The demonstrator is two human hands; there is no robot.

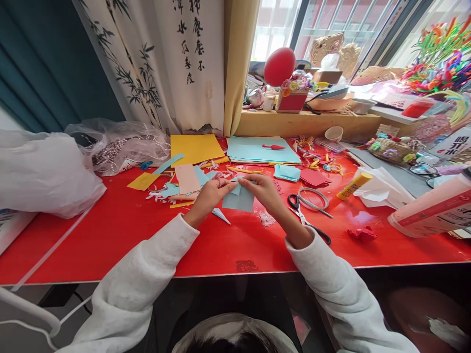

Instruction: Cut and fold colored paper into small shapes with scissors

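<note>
Between my two hands, a pale blue piece of paper is pinched at its top edge, with a narrow folded part near the fingertips. My left hand is closed on the paper's upper left, thumb against fingers. On the upper right, my right hand pinches the same paper, and the fingertips of both hands nearly meet. Below my left hand, a small pale blue paper cone lies on the red table. Black-handled scissors rest beside my right wrist.
Behind my hands lie yellow sheets, light blue sheets, and paper scraps. To the right are a glue stick, crumpled red paper and a large bottle. Plastic bags stand left. A windowsill holds a balloon.
</note>
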